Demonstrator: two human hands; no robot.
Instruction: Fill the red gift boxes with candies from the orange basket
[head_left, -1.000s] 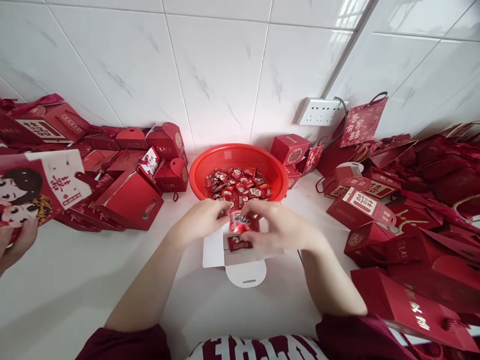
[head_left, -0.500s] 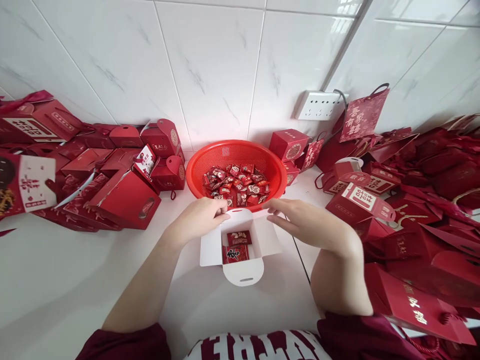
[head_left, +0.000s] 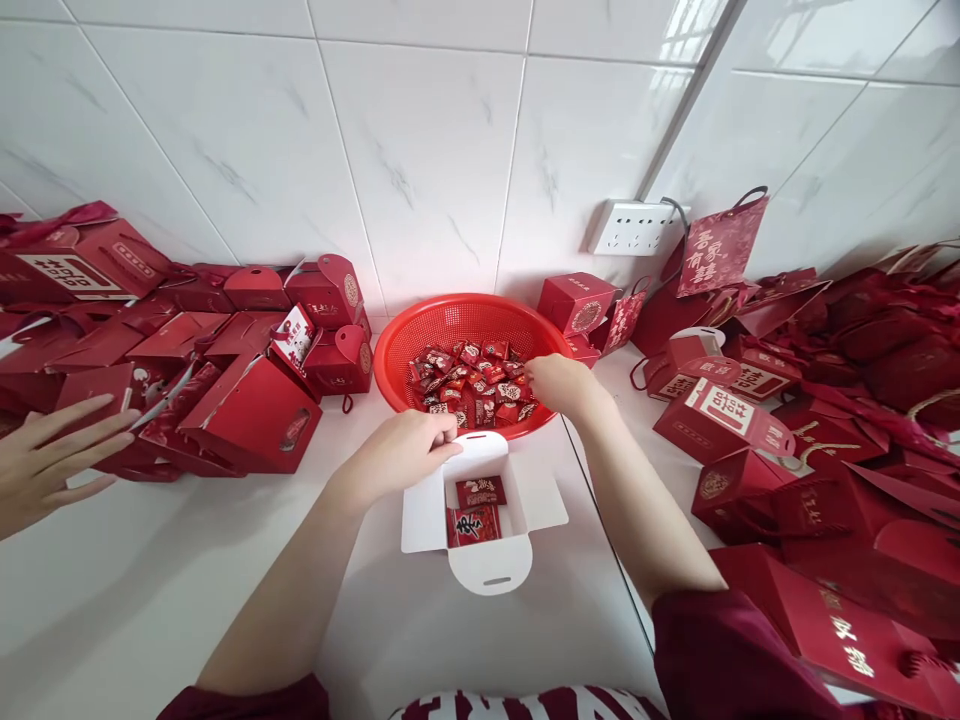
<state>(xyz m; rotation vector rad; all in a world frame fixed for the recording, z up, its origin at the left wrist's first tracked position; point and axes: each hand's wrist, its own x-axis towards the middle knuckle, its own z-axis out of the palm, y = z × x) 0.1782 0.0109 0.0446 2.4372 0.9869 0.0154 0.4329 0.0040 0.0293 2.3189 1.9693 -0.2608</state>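
Observation:
A small open paper gift box (head_left: 517, 490) stands in front of me, white inside, with its flaps folded out. Inside lie a dark red packet (head_left: 481, 491) and a red packet with a large black character (head_left: 473, 525). My left hand (head_left: 409, 450) has its fingers closed on the box's far left corner, by the back flap. Over the right rim of a red plastic basket (head_left: 409, 335), my right hand (head_left: 562, 385) reaches down to the heap of small wrapped candies (head_left: 476, 380). Its fingers are bent together at the candies; their tips are hidden.
Another person's open hand (head_left: 64, 455) is at the left, beside a pile of red gift boxes (head_left: 251, 415). More red boxes (head_left: 724, 415) and bags crowd the right side. A white power strip (head_left: 634, 228) hangs on the tiled wall behind.
My right hand has moved from beside the gift box into the basket. My left hand stays at the box. The other person's hand has appeared at left; the printed box held there is gone.

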